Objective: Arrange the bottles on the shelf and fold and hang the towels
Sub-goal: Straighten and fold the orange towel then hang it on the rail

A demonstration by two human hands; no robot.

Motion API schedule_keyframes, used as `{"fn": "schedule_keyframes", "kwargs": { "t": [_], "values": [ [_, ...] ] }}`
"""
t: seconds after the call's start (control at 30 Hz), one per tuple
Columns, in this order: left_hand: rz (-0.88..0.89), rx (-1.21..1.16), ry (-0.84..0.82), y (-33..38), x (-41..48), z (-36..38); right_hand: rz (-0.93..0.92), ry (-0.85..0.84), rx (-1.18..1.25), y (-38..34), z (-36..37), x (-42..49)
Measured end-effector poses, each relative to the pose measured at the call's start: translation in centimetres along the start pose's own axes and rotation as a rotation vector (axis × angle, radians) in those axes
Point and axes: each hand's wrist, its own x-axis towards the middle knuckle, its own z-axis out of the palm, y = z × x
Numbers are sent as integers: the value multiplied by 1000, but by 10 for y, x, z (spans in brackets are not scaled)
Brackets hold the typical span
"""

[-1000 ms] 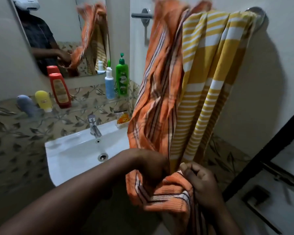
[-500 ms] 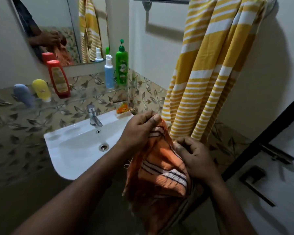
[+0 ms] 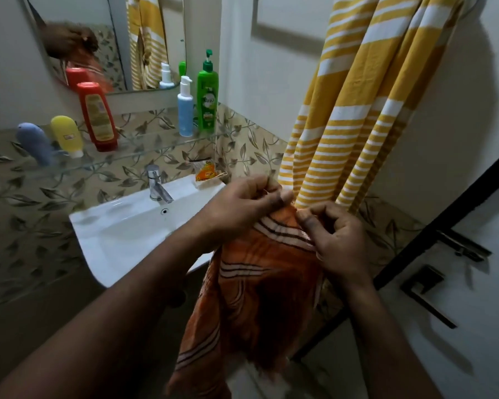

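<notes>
Hands apparently pinch orange towel's top edge.

Dim bathroom, leaf-patterned tiles, white sink

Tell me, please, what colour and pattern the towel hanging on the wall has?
The hanging towel is yellow with white stripes, seen best in the head view.

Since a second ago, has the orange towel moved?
Yes. The orange towel has come off the rail, where it hung beside the yellow towel, and now hangs lower from both hands by the sink.
</notes>
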Motion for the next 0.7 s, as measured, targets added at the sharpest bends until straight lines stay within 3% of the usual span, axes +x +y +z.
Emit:
{"fn": "schedule_keyframes", "kwargs": {
  "t": [0.1,0.13,0.23,0.3,0.37,0.47,0.7],
  "values": [
    [47,384,-235,-5,2,3,-18,5,29,-14,-2,6],
    [87,421,-233,-8,2,3,-33,21,27,-15,-4,8],
    [81,58,-32,-17,1,1,-33,0,41,-10,-11,10],
    [40,-334,102,-19,1,0,47,-117,76,10,-16,4],
    [21,-531,229,-21,2,-3,167,-302,82,35,-19,-7],
    [-7,-357,256,-25,4,-8,248,-559,51,54,-13,-21],
    [59,-47,160,-19,5,8,224,-373,204,39,32,-21]
  ]
}}
